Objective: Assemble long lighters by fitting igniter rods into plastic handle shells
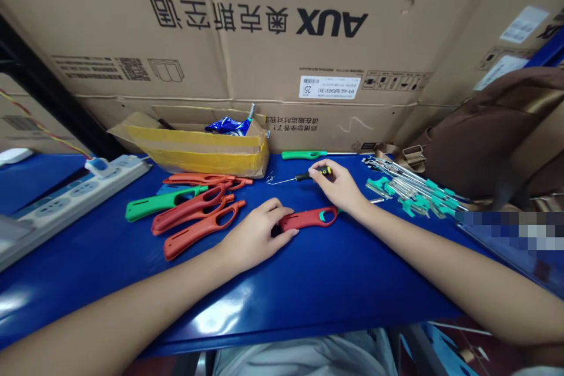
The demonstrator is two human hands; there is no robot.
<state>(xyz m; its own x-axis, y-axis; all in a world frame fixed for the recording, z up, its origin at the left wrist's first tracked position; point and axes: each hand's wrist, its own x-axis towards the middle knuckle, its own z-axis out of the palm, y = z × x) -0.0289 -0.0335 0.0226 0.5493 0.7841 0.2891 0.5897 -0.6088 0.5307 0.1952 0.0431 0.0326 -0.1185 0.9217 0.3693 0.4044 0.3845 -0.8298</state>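
Observation:
My left hand (258,234) rests on the blue table (308,282), fingers closed over the end of a red lighter handle (308,218) that has a teal trigger. My right hand (337,185) lies just behind it, fingertips pinching the black and yellow handle of a small screwdriver (308,175), whose thin shaft points left along the table.
A pile of red and green lighter shells (194,211) lies to the left. Behind them sits an open cardboard box (198,147), with a white power strip (66,194) further left. Teal parts with metal rods (414,191) lie to the right, beside a brown bag (484,141). One green lighter (308,154) lies by the carton wall.

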